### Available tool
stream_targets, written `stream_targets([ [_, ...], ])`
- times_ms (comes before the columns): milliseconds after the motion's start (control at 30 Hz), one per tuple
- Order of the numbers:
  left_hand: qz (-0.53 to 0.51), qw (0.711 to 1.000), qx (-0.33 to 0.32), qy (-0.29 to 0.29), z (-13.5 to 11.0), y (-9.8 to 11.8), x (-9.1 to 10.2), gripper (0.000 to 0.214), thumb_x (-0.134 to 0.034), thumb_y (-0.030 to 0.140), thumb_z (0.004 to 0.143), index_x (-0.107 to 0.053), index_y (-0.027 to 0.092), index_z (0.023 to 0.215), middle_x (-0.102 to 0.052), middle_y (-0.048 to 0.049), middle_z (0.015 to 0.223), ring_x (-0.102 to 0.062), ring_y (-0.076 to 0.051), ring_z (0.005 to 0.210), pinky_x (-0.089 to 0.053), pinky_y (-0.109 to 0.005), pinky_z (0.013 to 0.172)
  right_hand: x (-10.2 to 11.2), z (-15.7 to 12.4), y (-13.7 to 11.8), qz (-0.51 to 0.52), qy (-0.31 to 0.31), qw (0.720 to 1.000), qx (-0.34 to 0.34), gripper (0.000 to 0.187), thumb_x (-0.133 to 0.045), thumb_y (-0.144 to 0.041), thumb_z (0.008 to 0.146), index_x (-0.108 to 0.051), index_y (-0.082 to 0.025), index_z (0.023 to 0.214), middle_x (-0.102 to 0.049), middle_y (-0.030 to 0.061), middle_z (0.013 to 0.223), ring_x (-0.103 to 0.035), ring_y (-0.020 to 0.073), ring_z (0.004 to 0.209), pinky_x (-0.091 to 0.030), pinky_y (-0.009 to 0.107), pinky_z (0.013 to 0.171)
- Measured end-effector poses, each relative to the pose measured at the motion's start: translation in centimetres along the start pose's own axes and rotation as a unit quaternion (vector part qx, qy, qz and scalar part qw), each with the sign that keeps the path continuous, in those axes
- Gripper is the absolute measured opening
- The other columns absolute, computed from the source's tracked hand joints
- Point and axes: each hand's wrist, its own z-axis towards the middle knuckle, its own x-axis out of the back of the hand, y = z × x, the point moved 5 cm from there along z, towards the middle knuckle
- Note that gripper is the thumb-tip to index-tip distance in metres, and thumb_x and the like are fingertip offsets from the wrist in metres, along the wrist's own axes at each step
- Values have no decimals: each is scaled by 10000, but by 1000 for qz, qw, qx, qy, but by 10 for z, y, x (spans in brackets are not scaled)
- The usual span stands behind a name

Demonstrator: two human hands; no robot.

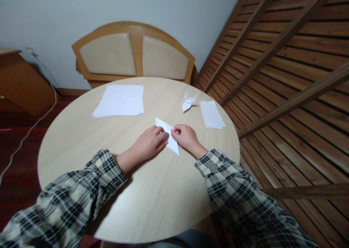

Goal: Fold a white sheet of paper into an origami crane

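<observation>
A folded white paper [167,131], triangular in shape, lies flat near the middle of the round wooden table [109,161]. My left hand [149,142] rests on its left side with the fingers curled down onto the sheet. My right hand [185,136] presses on its right edge, fingers curled in a pinch at the fold. Both sleeves are checked flannel.
A stack of white sheets [120,100] lies at the far left of the table. A finished paper crane [188,102] stands at the far right, beside a smaller pile of paper [211,114]. A padded wooden chair [133,55] stands behind the table. A slatted wooden wall [286,77] runs along the right.
</observation>
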Motion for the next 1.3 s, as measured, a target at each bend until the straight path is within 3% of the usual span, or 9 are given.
stream_targets([
  [200, -12, 1000, -1, -11, -4, -8, -3, 384, -587, 501, 959, -628, 161, 1133, -661, -144, 1154, -603, -293, 1068, -510, -458, 935, -1, -3, -6, -4, -42, 997, 65, 348, -532, -186, 837, -494, -195, 491, -484, -15, 516, -399, 122, 537, -248, 304, 565],
  [300, -36, 999, -18, -25, -7, -14, -2, 360, -616, 388, 939, -601, 153, 1212, -644, -166, 1275, -587, -308, 1195, -478, -483, 1031, 7, 0, -4, 3, -10, 996, 91, 320, -518, -179, 846, -502, -203, 528, -504, -8, 554, -439, 140, 575, -301, 302, 594],
  [400, -48, 997, -42, -46, -10, -16, 3, 380, -604, 214, 872, -590, 133, 1243, -620, -173, 1348, -510, -332, 1313, -434, -508, 1099, 16, 1, -7, 55, 15, 984, 171, 117, -548, -139, 822, -634, -203, 777, -629, 25, 789, -565, 185, 801, -422, 324, 777],
  [500, -59, 996, -45, -48, -10, -19, 8, 491, -584, 111, 787, -570, 126, 1277, -622, -174, 1324, -509, -325, 1303, -447, -498, 1089, 17, -2, -9, 73, -31, 971, 227, 304, -547, -63, 786, -681, -218, 1010, -661, 54, 1025, -574, 213, 1030, -423, 388, 962],
  [600, -75, 996, -40, -36, -10, -22, 8, 465, -531, 46, 780, -594, 150, 1230, -659, -140, 1186, -593, -267, 1149, -511, -445, 997, 12, -7, -11, 57, -101, 962, 248, 396, -580, -32, 762, -698, -255, 1068, -655, 46, 1149, -549, 224, 1130, -397, 420, 1022],
  [767, -111, 993, -27, -20, -11, -28, 6, 376, -468, -9, 807, -654, 158, 1088, -685, -101, 1035, -645, -203, 929, -550, -362, 847, 2, -8, -10, 39, -133, 956, 258, 282, -730, -171, 817, -729, -270, 1082, -669, 42, 1163, -561, 229, 1113, -396, 431, 1013],
  [1000, -166, 985, 0, -49, -13, -29, 15, 273, -584, 141, 873, -659, 166, 1134, -697, -104, 1075, -658, -231, 978, -540, -398, 898, -4, -4, -5, 41, -116, 959, 256, 161, -754, -261, 869, -758, -248, 1029, -679, 52, 1101, -588, 209, 1050, -434, 395, 960],
  [1100, -174, 984, 14, -42, -13, -35, 14, 258, -649, 261, 903, -662, 177, 1147, -695, -103, 1071, -656, -232, 963, -546, -380, 859, -4, -5, -5, 40, -115, 958, 258, 132, -752, -251, 871, -763, -250, 1002, -684, 51, 1092, -594, 207, 1038, -443, 394, 954],
  [1300, -158, 987, 7, -20, -12, -43, 7, 206, -644, 291, 935, -693, 170, 1094, -718, -102, 1033, -663, -230, 938, -533, -365, 834, 0, -4, -8, 52, -93, 958, 266, 41, -713, -218, 904, -747, -209, 882, -698, 47, 966, -610, 190, 946, -472, 355, 883],
])
